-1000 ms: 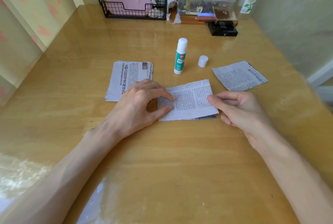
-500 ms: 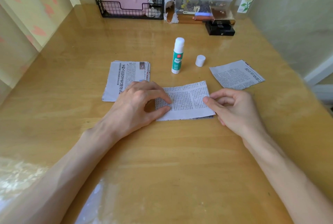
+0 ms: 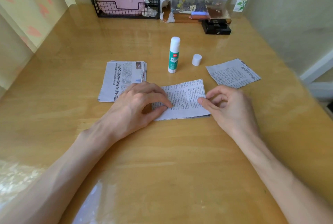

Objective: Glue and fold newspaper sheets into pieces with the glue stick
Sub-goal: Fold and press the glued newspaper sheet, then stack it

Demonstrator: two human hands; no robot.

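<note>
At the far left a stack of newspaper sheets [image 3: 122,79] waits flat on the wooden table [image 3: 162,160], its near corner tucked under the left hand [image 3: 138,104]. That hand is arched, its fingers curled, with thumb and forefinger tips drawn together on the left part of the folded piece [image 3: 183,97], pinning it. The piece lies in the middle of the table, printed side up, a lower layer showing along its near edge. Behind it the glue stick [image 3: 173,56] stands upright and uncapped, its cap [image 3: 196,59] just beside. The right hand [image 3: 228,108] meets the piece's right edge with its thumb tip on top and the fingers curled; it looks like a pinch, though whether a finger sits under the edge is hard to tell. Further right lies a finished piece [image 3: 232,73]. The step appears to be pressing the glued fold shut. To do it well, keep the left side anchored, line up the edges, then smooth firmly from the fold outward so the layers bond without wrinkles or shifting.
</note>
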